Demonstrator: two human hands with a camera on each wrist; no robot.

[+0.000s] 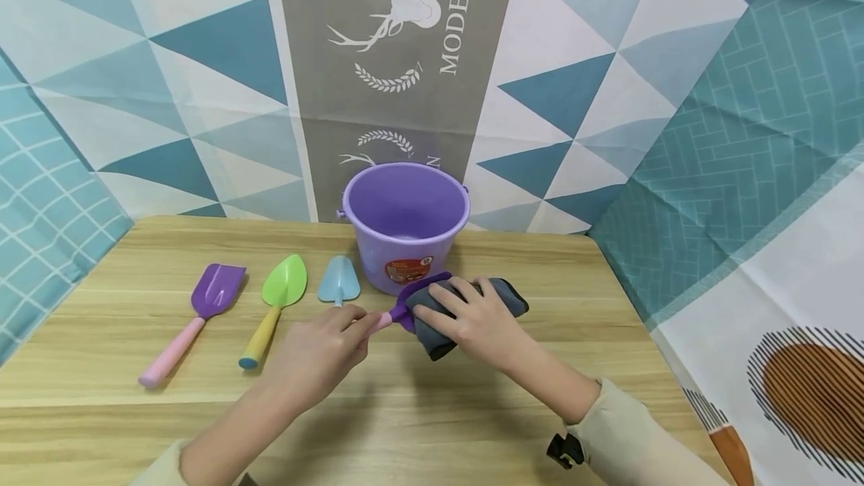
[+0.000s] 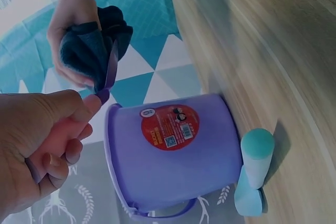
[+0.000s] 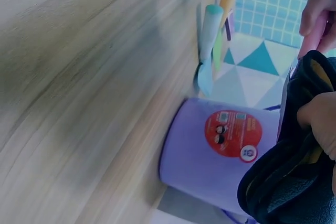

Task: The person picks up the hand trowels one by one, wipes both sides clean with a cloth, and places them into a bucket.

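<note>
My left hand [image 1: 320, 351] grips the pink handle [image 2: 63, 139] of a toy garden tool with a purple head [image 1: 403, 311]. A dark grey cloth [image 1: 432, 334] is folded over much of that head, hiding its full shape. Around the cloth curl the fingers of my right hand [image 1: 475, 321], pressing it against the purple part. Both hands hold the tool above the table, just in front of a purple bucket [image 1: 405, 246]. The right wrist view shows the cloth [image 3: 283, 182] bunched in thick folds, with the pink handle [image 3: 313, 36] beyond it.
Left of the bucket, a purple shovel [image 1: 217, 289] with a pink handle, a green trowel [image 1: 285, 281] with a yellow handle and a light blue trowel [image 1: 340, 280] lie on the wooden table [image 1: 486, 426]. Patterned cloth [image 1: 574, 96] hangs behind the table's back edge.
</note>
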